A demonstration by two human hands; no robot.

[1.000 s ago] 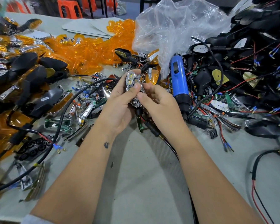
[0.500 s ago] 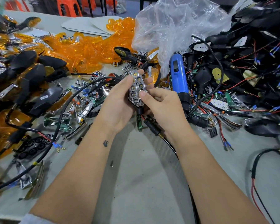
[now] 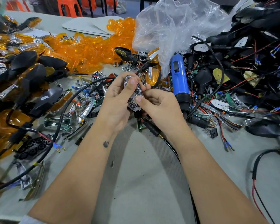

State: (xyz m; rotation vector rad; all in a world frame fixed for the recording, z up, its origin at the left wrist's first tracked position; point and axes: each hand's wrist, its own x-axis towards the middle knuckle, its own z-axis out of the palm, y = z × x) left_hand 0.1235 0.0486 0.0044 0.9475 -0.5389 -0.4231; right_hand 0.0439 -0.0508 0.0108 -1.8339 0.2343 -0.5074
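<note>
A chrome reflector plate (image 3: 136,96) with several round cups is held upright between both hands above the table's middle. My left hand (image 3: 118,99) grips its left side, with the thumb pressed on the upper end. My right hand (image 3: 158,105) pinches its right edge, thumb on the front face and fingers curled behind. The plate's lower end and back are partly hidden by my fingers.
A blue electric screwdriver (image 3: 179,81) lies just right of my hands. Black housings and wires (image 3: 249,62) pile up at the right, orange lenses (image 3: 87,49) and black housings at the left. A clear plastic bag (image 3: 176,29) sits behind. The grey table (image 3: 144,175) shows between my forearms.
The reflector plate has been turned in my hands, from its lit cups facing me to a more edge-on tilt. My left thumb moved up onto its upper end.
</note>
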